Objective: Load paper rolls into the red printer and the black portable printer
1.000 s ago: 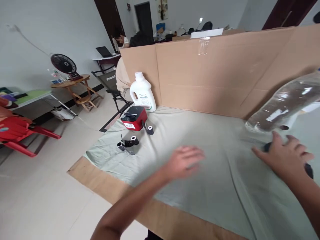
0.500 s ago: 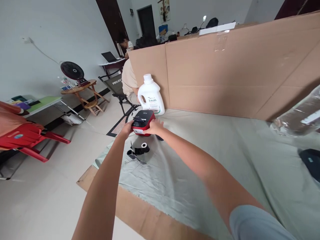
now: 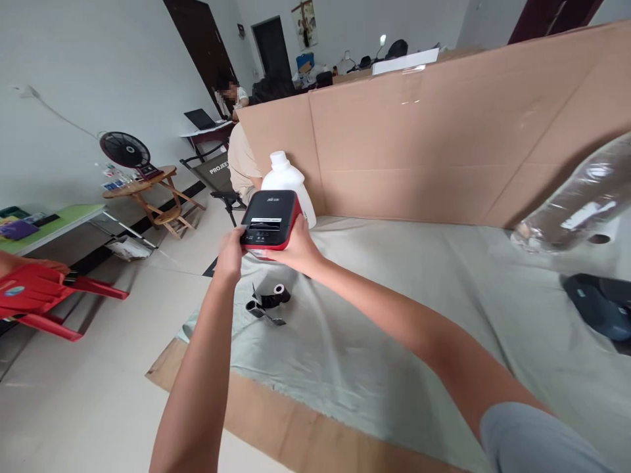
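Item 1. Red-and-black device (image 3: 273,203), one: sitting between two hands, left of centre in the frame, tilting its dark top toward the viewer. Its underside is hiding, so whether it is clearing the cloth (image 3: 374,315) cannot be told.

Item 2. Left hand (image 3: 231,253): gripping the device's left side.

Item 3. Right hand (image 3: 302,246): gripping the device's right side, a thumb running along the lower front.

Item 4. Black film rolls (image 3: 284,297): lying on the cloth, directly below the device in the frame, dark strips trailing about them.

Item 5. White jug (image 3: 283,174): standing behind the device, partly hiding, before a cardboard panel (image 3: 394,151).

Item 6. Dark object (image 3: 591,305): lying on the cloth at the right edge, well apart from both hands.

Item 7. Desk (image 3: 305,430): carrying the cloth, showing its wooden edge along the bottom.

Status, as judged: both grips are holding, so taking hold is counting as done; the top is appearing closed. Outstanding: the device is not resting free of the hands; the rolls are lying unhandled.
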`<action>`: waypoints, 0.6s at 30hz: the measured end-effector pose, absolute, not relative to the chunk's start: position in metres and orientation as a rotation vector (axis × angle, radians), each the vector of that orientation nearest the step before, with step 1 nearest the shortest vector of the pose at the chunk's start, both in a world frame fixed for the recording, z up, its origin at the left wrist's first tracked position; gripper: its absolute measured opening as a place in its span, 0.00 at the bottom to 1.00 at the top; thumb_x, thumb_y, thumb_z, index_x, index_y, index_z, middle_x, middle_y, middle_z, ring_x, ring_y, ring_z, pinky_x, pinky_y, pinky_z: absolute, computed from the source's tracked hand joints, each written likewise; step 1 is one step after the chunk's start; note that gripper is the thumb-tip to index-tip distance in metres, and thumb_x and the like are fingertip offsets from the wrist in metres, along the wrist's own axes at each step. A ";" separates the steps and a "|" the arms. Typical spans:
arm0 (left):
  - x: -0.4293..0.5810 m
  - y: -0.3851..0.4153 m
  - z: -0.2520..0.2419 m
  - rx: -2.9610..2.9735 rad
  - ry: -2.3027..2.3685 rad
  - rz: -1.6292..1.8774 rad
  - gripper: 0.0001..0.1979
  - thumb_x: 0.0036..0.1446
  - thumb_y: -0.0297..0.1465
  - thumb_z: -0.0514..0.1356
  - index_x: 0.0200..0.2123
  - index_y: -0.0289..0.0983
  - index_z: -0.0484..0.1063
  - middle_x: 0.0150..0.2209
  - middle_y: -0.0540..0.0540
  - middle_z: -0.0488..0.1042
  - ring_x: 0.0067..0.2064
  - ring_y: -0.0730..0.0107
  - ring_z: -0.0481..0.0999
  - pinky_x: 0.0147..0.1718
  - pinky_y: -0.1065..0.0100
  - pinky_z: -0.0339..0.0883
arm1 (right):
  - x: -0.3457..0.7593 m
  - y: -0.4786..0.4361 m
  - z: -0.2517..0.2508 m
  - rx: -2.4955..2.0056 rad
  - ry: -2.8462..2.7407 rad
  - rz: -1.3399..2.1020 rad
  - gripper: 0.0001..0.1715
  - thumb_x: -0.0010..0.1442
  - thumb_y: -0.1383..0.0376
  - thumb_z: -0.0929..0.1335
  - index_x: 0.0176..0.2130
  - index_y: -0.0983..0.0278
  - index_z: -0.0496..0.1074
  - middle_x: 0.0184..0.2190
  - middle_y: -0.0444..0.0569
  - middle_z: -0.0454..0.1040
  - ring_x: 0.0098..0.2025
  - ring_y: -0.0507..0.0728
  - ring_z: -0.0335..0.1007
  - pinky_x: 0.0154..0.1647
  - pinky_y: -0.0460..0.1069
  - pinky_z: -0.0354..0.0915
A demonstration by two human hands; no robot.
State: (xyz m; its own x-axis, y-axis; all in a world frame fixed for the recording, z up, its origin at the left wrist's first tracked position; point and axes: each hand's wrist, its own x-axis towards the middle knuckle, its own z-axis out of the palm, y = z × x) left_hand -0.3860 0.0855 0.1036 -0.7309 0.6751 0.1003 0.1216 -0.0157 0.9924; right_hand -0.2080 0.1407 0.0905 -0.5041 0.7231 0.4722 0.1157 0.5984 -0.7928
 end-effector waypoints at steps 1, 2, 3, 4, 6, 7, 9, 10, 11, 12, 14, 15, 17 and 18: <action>-0.364 0.082 0.111 0.941 1.849 1.787 0.12 0.60 0.38 0.59 0.36 0.35 0.74 0.31 0.50 0.75 0.34 0.68 0.73 0.33 0.70 0.69 | -0.184 0.135 0.094 -0.633 -1.881 0.894 0.72 0.46 0.43 0.80 0.72 0.68 0.47 0.69 0.66 0.58 0.72 0.74 0.51 0.70 0.67 0.54; -0.338 0.078 0.115 1.076 1.840 1.765 0.12 0.60 0.39 0.59 0.34 0.35 0.74 0.31 0.50 0.75 0.34 0.67 0.73 0.34 0.70 0.68 | -0.158 0.128 0.096 -0.595 -1.796 0.886 0.70 0.46 0.44 0.80 0.72 0.65 0.49 0.68 0.64 0.60 0.70 0.72 0.55 0.70 0.66 0.56; -0.308 0.074 0.117 1.217 1.820 1.719 0.12 0.60 0.39 0.58 0.33 0.36 0.74 0.31 0.49 0.76 0.35 0.65 0.74 0.35 0.69 0.68 | -0.129 0.119 0.096 -0.557 -1.726 0.884 0.67 0.46 0.45 0.81 0.71 0.63 0.51 0.67 0.62 0.63 0.69 0.71 0.59 0.69 0.65 0.59; -0.275 0.069 0.117 1.350 1.780 1.660 0.13 0.61 0.38 0.57 0.31 0.36 0.75 0.31 0.49 0.77 0.36 0.64 0.74 0.37 0.69 0.69 | -0.098 0.110 0.094 -0.529 -1.670 0.891 0.64 0.48 0.47 0.80 0.70 0.62 0.52 0.66 0.60 0.65 0.67 0.69 0.62 0.67 0.64 0.61; -0.206 0.061 0.108 1.513 1.698 1.514 0.16 0.64 0.38 0.53 0.31 0.37 0.76 0.32 0.48 0.79 0.38 0.62 0.76 0.41 0.67 0.69 | -0.034 0.090 0.085 -0.547 -1.585 0.913 0.57 0.51 0.49 0.80 0.68 0.59 0.55 0.63 0.57 0.69 0.64 0.67 0.68 0.65 0.62 0.65; -0.173 0.058 0.101 1.548 1.660 1.459 0.17 0.64 0.38 0.52 0.33 0.37 0.78 0.34 0.48 0.81 0.40 0.61 0.77 0.44 0.66 0.69 | -0.002 0.080 0.078 -0.615 -1.558 0.909 0.55 0.51 0.51 0.80 0.67 0.59 0.57 0.62 0.57 0.71 0.61 0.66 0.71 0.63 0.62 0.67; -0.113 0.052 0.082 1.546 1.535 1.383 0.19 0.66 0.38 0.51 0.39 0.38 0.80 0.40 0.47 0.83 0.45 0.60 0.79 0.50 0.65 0.69 | 0.058 0.064 0.063 -0.805 -1.534 0.877 0.53 0.49 0.53 0.80 0.65 0.60 0.60 0.58 0.56 0.75 0.58 0.67 0.74 0.60 0.63 0.70; -0.087 0.050 0.072 1.519 1.473 1.356 0.19 0.67 0.39 0.51 0.41 0.38 0.81 0.42 0.47 0.83 0.46 0.60 0.79 0.51 0.65 0.69 | 0.085 0.058 0.056 -0.893 -1.539 0.861 0.52 0.48 0.53 0.81 0.65 0.60 0.61 0.56 0.56 0.76 0.57 0.68 0.74 0.58 0.64 0.71; -0.066 0.048 0.062 1.478 1.420 1.335 0.19 0.67 0.39 0.51 0.42 0.38 0.81 0.42 0.47 0.83 0.46 0.60 0.79 0.51 0.66 0.69 | 0.109 0.053 0.048 -0.973 -1.554 0.837 0.52 0.47 0.53 0.81 0.65 0.60 0.61 0.56 0.56 0.76 0.57 0.69 0.74 0.57 0.65 0.71; -0.048 0.046 0.052 1.429 1.384 1.319 0.19 0.67 0.39 0.51 0.41 0.38 0.81 0.41 0.47 0.83 0.45 0.60 0.79 0.49 0.66 0.70 | 0.130 0.050 0.041 -1.041 -1.574 0.806 0.53 0.46 0.52 0.81 0.65 0.60 0.62 0.55 0.56 0.76 0.57 0.71 0.74 0.57 0.66 0.71; -0.023 0.042 0.037 1.334 1.356 1.303 0.19 0.66 0.40 0.52 0.38 0.37 0.81 0.38 0.46 0.83 0.42 0.60 0.79 0.46 0.66 0.70 | 0.160 0.045 0.028 -1.151 -1.609 0.725 0.58 0.44 0.51 0.82 0.66 0.60 0.62 0.57 0.58 0.74 0.60 0.74 0.71 0.59 0.69 0.69; -0.015 0.040 0.032 1.305 1.352 1.302 0.19 0.66 0.40 0.52 0.38 0.37 0.81 0.38 0.46 0.83 0.42 0.60 0.79 0.45 0.66 0.70 | 0.169 0.044 0.021 -1.188 -1.618 0.687 0.61 0.42 0.50 0.82 0.67 0.60 0.61 0.58 0.60 0.73 0.62 0.75 0.69 0.61 0.71 0.67; -0.008 0.035 0.026 1.297 1.347 1.301 0.19 0.66 0.40 0.53 0.40 0.37 0.82 0.39 0.46 0.83 0.43 0.59 0.79 0.46 0.65 0.70 | 0.179 0.041 0.010 -1.206 -1.621 0.664 0.65 0.42 0.48 0.82 0.70 0.60 0.56 0.62 0.62 0.70 0.64 0.76 0.66 0.63 0.72 0.64; -0.008 0.034 0.025 1.310 1.354 1.301 0.19 0.66 0.40 0.54 0.42 0.38 0.82 0.39 0.46 0.83 0.44 0.58 0.79 0.47 0.65 0.70 | 0.179 0.040 0.005 -1.190 -1.617 0.677 0.67 0.43 0.48 0.82 0.71 0.60 0.54 0.63 0.62 0.69 0.64 0.76 0.66 0.63 0.72 0.64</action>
State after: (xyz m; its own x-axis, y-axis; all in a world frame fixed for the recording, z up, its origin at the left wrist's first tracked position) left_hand -0.0075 0.0337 0.0245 -0.1155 0.9888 0.0942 0.1335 -0.0785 0.9879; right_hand 0.1790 0.0401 0.0054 -0.0416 0.9246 0.3787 0.3790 0.3653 -0.8502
